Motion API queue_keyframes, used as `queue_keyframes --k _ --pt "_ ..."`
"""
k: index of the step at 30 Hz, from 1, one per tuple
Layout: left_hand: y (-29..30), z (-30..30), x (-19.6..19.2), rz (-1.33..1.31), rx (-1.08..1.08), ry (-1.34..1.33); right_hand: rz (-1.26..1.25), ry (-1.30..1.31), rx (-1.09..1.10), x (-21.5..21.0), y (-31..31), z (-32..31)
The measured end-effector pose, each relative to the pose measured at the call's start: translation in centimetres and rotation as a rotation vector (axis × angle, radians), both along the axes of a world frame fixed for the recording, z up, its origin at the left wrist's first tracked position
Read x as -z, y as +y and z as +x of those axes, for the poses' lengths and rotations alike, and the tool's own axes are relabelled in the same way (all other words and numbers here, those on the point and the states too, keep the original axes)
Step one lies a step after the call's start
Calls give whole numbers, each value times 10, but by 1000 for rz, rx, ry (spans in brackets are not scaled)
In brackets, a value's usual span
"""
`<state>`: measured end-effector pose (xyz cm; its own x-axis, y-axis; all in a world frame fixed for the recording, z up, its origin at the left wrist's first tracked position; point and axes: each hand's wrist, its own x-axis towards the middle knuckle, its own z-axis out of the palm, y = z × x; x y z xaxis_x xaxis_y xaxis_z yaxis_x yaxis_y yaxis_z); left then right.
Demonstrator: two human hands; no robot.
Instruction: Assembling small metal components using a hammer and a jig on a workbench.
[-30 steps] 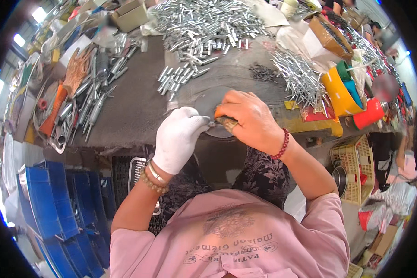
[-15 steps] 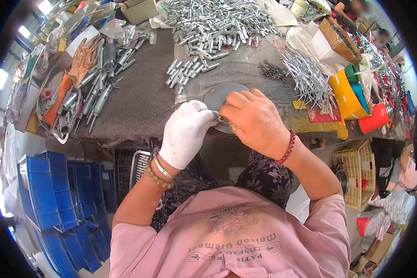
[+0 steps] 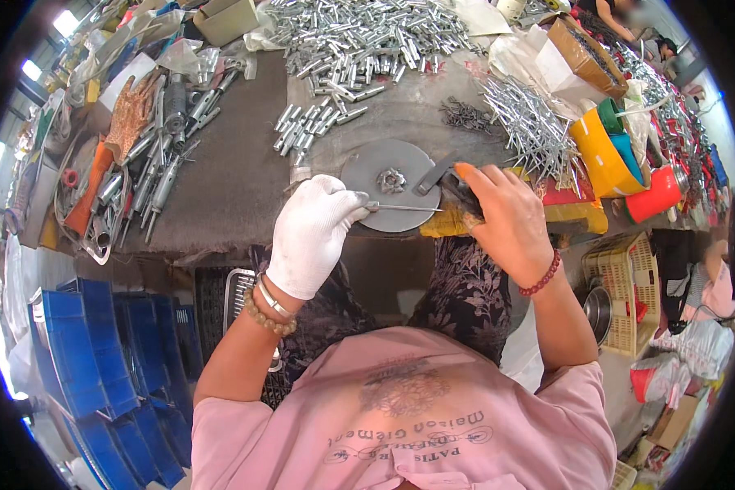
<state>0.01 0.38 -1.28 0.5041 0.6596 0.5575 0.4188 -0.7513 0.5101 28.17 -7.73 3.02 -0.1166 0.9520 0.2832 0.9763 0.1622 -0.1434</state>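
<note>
My left hand (image 3: pixel 312 233), in a white knit glove, pinches a thin metal rod (image 3: pixel 408 207) that points to the right. Behind the rod lies a round grey disc (image 3: pixel 363 163) on the bench, a rough lumpy metal piece (image 3: pixel 392 180) at its centre. My bare right hand (image 3: pixel 505 216) closes round a black tool (image 3: pixel 434 175) whose flat dark end reaches over the disc's right edge. My fingers hide much of the tool, so I cannot tell its exact kind.
Short metal tubes (image 3: pixel 310 124) lie behind the disc, below a large heap of similar parts (image 3: pixel 376 37). Long thin rods (image 3: pixel 531 122) and small dark pieces (image 3: pixel 468 114) are at right, near a yellow container (image 3: pixel 600 151). Blue bins (image 3: pixel 82 343) stand lower left.
My hands have moved apart, the right one shifting right. The disc's centre and the rod in my left hand now show; the black tool has come into view in my right hand.
</note>
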Motion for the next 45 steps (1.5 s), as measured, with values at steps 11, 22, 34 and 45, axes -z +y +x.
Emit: queue_keyframes --k 11,22,34,45 --pt "2 -1 4 -14 -8 10 253 349 -237 1 -7 -31" --pt "4 -1 4 11 -8 6 251 344 -294 12 9 -38" --pt "4 -7 8 -84 22 -44 49 183 -189 7 -5 -43" --pt "-54 4 16 -348 -291 -261 -482 935 -63 22 -30 -61"
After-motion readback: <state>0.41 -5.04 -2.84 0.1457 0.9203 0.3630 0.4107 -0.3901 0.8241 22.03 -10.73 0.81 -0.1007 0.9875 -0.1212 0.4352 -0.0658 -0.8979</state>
